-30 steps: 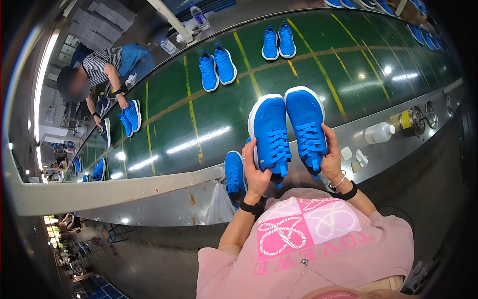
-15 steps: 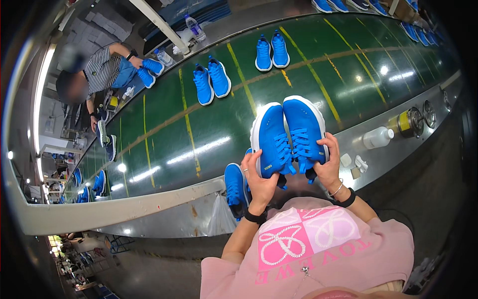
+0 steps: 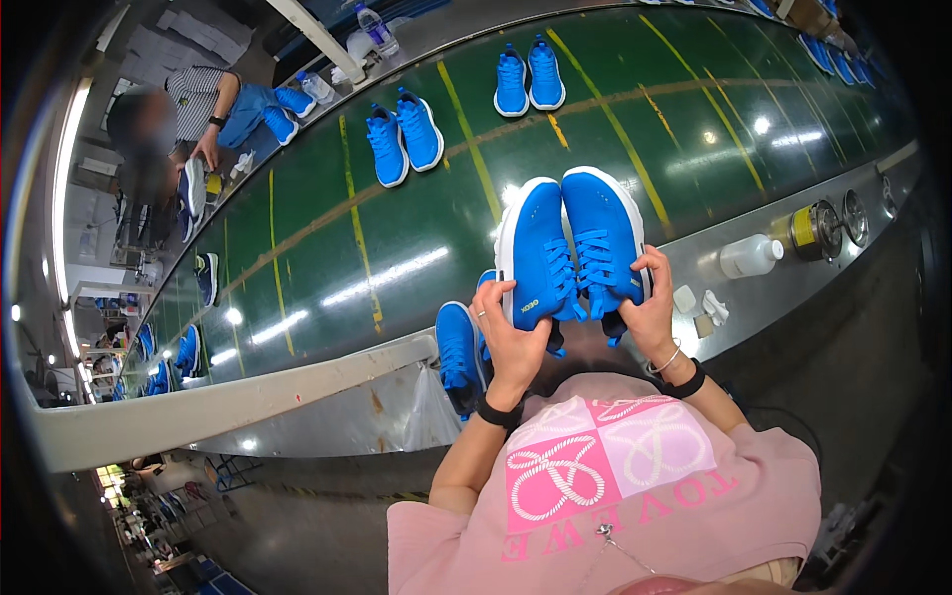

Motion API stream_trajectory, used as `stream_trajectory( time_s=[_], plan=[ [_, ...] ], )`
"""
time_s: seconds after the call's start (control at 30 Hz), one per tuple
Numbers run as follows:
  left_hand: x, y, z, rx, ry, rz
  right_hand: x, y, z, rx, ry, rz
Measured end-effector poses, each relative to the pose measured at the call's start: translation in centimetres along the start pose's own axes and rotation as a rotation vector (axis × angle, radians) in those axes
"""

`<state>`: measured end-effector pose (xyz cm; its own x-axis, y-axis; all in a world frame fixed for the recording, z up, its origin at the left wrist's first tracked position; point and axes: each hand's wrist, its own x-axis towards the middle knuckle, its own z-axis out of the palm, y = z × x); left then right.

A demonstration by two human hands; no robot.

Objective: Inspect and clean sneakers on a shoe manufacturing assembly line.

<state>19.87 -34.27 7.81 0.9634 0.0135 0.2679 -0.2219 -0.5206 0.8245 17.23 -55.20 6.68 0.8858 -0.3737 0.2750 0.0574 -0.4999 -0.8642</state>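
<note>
Side by side in front of me is a pair of blue sneakers with white soles, toes pointing away and laces upward. My left hand (image 3: pixel 513 340) is closed round the heel end of the left sneaker (image 3: pixel 536 243), thumb near the collar. Round the heel end of the right sneaker (image 3: pixel 602 223), my right hand (image 3: pixel 651 311) is closed likewise. Both sneakers are held up over the near edge of the green conveyor belt (image 3: pixel 466 253). Just left of my left hand another blue sneaker (image 3: pixel 458 347) sits on the metal ledge, its mate partly hidden behind my hand and the held pair.
Two blue pairs (image 3: pixel 405 137) (image 3: pixel 529 77) stand on the belt. A white bottle (image 3: pixel 751 256), a metal can (image 3: pixel 815 232) and a crumpled white cloth (image 3: pixel 714 307) occupy the right ledge. A beige rail (image 3: pixel 228 416) runs along the left. Across the belt, a co-worker (image 3: pixel 203 104) handles a dark shoe.
My grip on the pair is unchanged. The view has shifted slightly. The co-worker has let go of the blue sneakers and moved that hand to the dark shoe.
</note>
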Motion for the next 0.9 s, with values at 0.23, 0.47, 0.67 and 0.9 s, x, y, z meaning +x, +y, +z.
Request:
stream_trajectory(
  time_s=[0.23, 0.47, 0.67, 0.9],
  plan=[
    [0.2, 0.0, 0.0, -0.043, -0.078, -0.015, 0.0, 2.8, 0.2, 0.450, -0.111, 0.239],
    [0.1, 0.5, 0.1, -0.349, -0.196, -0.147, -1.2, 3.3, 0.2, 0.805, -0.193, 0.464],
    [0.9, -0.3, 1.2, -0.786, -0.275, -0.414, 0.2, 4.1, -0.6, 0.682, -0.363, 0.515],
    [0.8, -3.1, 2.9, -0.794, -0.230, -0.572, 0.7, 5.2, -1.4, 0.561, -0.524, 0.796]
  ],
)
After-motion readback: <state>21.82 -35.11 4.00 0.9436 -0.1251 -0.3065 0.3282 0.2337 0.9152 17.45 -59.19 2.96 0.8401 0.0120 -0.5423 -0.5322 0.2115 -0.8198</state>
